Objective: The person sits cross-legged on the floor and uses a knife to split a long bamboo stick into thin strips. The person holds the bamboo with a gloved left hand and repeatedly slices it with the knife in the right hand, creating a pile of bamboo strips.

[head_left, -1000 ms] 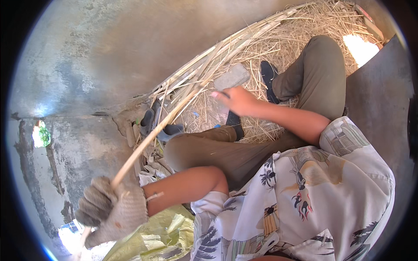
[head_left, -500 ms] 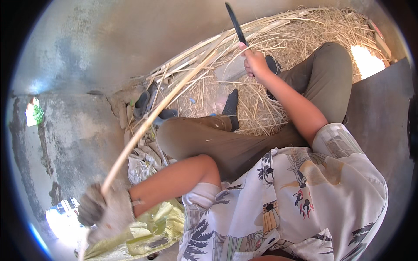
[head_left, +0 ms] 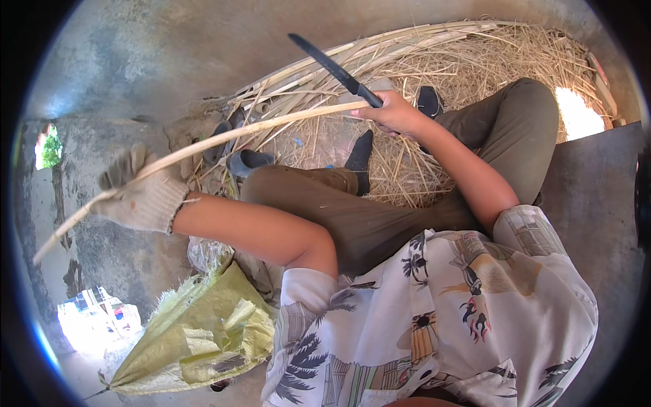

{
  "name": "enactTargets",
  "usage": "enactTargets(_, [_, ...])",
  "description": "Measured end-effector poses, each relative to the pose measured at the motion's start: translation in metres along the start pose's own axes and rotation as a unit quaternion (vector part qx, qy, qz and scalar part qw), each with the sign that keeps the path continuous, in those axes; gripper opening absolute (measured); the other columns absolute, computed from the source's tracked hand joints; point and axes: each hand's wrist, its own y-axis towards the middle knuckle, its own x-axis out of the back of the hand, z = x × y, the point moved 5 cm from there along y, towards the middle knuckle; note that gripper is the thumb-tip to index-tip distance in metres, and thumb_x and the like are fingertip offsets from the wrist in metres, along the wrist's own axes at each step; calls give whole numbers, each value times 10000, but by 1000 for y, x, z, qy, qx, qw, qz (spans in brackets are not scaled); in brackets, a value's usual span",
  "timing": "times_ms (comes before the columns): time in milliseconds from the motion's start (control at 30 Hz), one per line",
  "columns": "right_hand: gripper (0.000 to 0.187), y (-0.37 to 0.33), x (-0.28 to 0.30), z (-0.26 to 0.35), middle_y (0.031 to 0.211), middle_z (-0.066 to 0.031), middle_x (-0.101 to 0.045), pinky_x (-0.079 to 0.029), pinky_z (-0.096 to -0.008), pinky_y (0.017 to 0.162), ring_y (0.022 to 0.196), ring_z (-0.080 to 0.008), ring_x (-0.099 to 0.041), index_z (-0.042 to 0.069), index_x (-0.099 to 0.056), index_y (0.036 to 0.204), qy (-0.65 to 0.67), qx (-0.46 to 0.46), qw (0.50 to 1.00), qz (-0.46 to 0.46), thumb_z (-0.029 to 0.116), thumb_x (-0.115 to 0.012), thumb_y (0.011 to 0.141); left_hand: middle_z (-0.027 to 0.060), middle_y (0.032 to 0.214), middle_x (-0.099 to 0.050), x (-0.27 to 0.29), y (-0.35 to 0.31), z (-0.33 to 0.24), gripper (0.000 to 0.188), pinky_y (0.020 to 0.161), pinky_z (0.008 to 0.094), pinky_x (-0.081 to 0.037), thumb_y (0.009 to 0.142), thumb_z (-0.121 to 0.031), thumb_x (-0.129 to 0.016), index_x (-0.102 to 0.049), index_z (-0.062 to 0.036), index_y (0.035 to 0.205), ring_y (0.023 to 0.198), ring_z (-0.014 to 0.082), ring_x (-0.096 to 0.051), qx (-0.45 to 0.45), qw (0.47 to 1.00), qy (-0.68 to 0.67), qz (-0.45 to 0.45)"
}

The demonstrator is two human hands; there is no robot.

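My left hand [head_left: 139,197] wears a pale knitted glove with dark grey fingers. A long, thin pale strip that looks like split bamboo [head_left: 254,129] crosses its palm, the fingers bent loosely around it. The strip slopes up from the lower left to my right hand [head_left: 393,114], which is bare. That hand is closed on the handle of a knife [head_left: 329,66]; its long dark blade points up and left. The strip's upper end meets the knife handle at my fingers; whether they also grip it I cannot tell.
Pale shavings and strips [head_left: 488,61] cover the floor along the curved wall. A dark shoe [head_left: 251,161] lies beyond my knee. At the lower left lies a yellow-green woven sack [head_left: 203,332]. My bent legs [head_left: 312,210] lie between my arms.
My left hand has moved up and forward along with the strip, which now lies flatter. The knife has tilted left and come lower, and my right hand now meets the strip's end.
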Motion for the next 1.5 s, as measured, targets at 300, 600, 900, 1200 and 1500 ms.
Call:
enactTargets(300, [247,-11,-24,20,572,95,-381,-309,-223,398,430,-19,-355,141,-481,904,295,4,955,29,296,-665,958,170,1057,-682,-28,-79,186,518,934,376,-461,919,-440,-588,-644,40,1106,1044,258,-613,307,542,743,243])
enactTargets(600, [202,-23,-25,38,574,87,-389,-329,-228,399,422,-24,-368,72,-543,1149,280,-41,945,163,171,-568,975,170,1092,-655,19,-142,210,348,855,387,-523,973,-207,-537,-566,47,1209,983,269,-650,380,849,353,103])
enactTargets(900, [143,-18,-27,26,533,71,-393,-332,-236,389,385,-43,-365,86,-513,975,266,-6,963,41,203,-590,947,115,1057,-689,-5,-141,193,386,858,373,-510,934,-268,-603,-604,-6,1217,974,219,-666,249,704,627,223])
enactTargets(1200, [262,-34,3,64,469,94,-354,-292,-212,335,321,-19,-318,90,-521,876,269,29,956,112,324,-561,987,111,1043,-697,-7,-168,182,417,860,322,-478,881,-304,-640,-634,-17,1184,952,172,-637,410,445,658,448])
enactTargets(1500, [452,-68,35,109,461,78,-366,-311,-191,331,302,-24,-361,51,-445,975,369,166,844,353,472,-310,1069,114,940,-691,-49,-201,198,395,772,307,-485,866,-313,-664,-660,19,1079,829,170,-622,486,595,445,461])
